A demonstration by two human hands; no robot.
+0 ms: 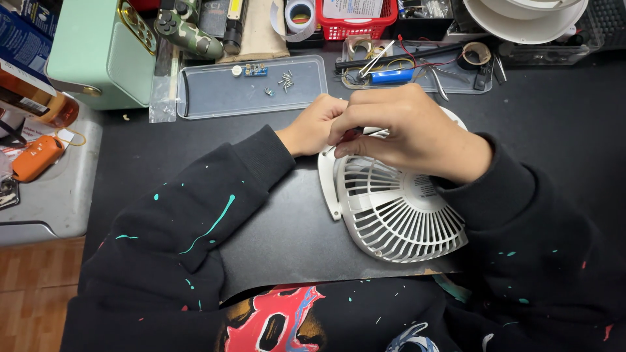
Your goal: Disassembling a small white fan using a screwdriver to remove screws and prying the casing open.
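The right hand point(411, 133) pinches a thin tool point(373, 132) closed between its fingertips; just below, the white fan grille point(398, 218); the left hand point(314, 125) curls alongside, grip unclear.

A fan point(398, 208) lies on a mat point(287, 234) on the surface point(554, 117), right of centre. Both hands meet on the fan's far edge, the left hand point(312, 125) just left of the right hand point(407, 130). Behind them sits a tray point(215, 98) holding screws point(285, 79). A second tray point(486, 81), right of the first, holds a battery point(391, 75) and tools. A box point(98, 52) stands at the far left, with a game controller point(186, 29) behind the first tray.
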